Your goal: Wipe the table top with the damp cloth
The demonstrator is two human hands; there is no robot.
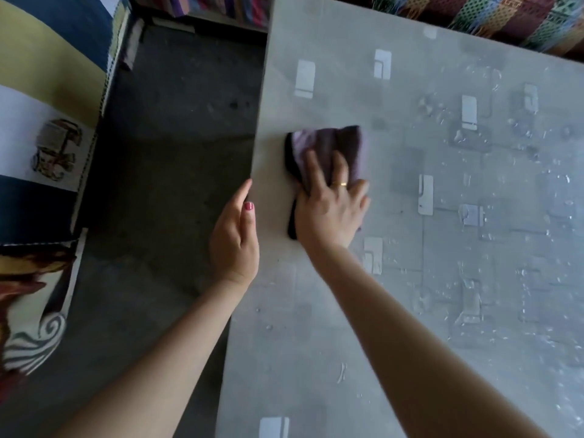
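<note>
Purple damp cloth (328, 150) lies near the counter (410, 311) left edge, mid-frame, pressed flat by the right hand (330, 210), fingers spread; left hand (235, 235), fingers straight and together, steadies the edge. Wiping is underway; droplets (521, 248) at right look unwiped, so next strokes should go there

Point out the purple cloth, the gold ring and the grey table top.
Purple cloth (343, 142), head view: on the dark folded part beyond the fingertips.
Gold ring (342, 184), head view: on the band, on a right-hand finger.
Grey table top (300, 343), head view: bare patch near the left edge.
</note>
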